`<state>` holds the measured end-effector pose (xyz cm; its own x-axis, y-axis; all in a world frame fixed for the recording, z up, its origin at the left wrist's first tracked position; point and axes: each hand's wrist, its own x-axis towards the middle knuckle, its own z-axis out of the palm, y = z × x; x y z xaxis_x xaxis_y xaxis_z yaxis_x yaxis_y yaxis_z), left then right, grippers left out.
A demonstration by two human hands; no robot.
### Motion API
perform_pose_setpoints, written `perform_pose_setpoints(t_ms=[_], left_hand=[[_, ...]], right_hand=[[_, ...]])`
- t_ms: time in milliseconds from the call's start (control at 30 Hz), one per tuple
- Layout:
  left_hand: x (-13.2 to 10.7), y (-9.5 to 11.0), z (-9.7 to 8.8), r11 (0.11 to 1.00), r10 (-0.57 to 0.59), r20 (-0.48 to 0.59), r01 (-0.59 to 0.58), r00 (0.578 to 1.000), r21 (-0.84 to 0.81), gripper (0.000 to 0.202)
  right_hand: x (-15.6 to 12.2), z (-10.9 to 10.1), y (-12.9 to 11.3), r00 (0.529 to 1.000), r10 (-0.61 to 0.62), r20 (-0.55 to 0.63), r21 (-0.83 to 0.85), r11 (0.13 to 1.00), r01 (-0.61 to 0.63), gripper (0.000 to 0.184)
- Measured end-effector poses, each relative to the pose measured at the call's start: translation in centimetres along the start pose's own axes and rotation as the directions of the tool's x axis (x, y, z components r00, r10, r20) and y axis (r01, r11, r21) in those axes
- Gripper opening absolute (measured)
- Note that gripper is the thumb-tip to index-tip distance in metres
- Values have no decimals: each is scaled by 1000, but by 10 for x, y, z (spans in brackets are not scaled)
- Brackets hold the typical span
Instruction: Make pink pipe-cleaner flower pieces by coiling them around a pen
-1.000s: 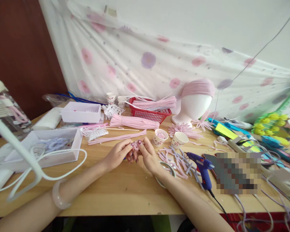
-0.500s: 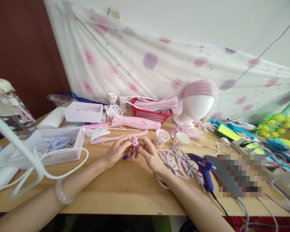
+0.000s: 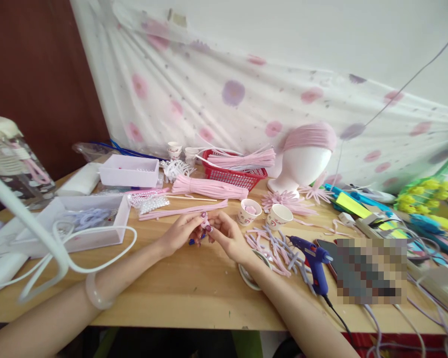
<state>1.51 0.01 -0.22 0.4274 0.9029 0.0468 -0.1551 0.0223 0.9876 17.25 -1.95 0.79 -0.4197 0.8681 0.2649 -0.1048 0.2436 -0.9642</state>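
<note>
My left hand and my right hand meet over the wooden table, fingertips pinched together on a small pink flower-like piece made of pipe cleaner. A small blue item shows just under my left fingers. Two small paper cups stand just beyond my right hand, one with pink bits inside. Loose pink and lilac pipe-cleaner pieces lie to the right of my right wrist, and a tape roll sits under that wrist.
A blue glue gun lies right of the loose pieces, cord running off the front edge. White trays and a white hose are at left. Behind are pink strip bundles, a red basket and a foam head.
My hands have stayed together while turning the pink piece; it now shows edge-on between the fingertips. The camera has shifted slightly.
</note>
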Motion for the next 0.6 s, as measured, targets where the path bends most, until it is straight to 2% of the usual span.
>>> perform_pose_setpoints(t_ms=[233,400,600], left_hand=[[-3,1,2,994,67,-26,-64,997,89,36],[-5,7,2,984,87,-50,-78,995,163,37],[-6,7,1,973,93,-74,-75,993,221,33]], right_hand=[[4,-6,0,993,116,-5,136,984,-114,20],[3,-1,1,988,145,43,169,974,-151,33],[2,3,0,989,107,-100,105,990,-96,37]])
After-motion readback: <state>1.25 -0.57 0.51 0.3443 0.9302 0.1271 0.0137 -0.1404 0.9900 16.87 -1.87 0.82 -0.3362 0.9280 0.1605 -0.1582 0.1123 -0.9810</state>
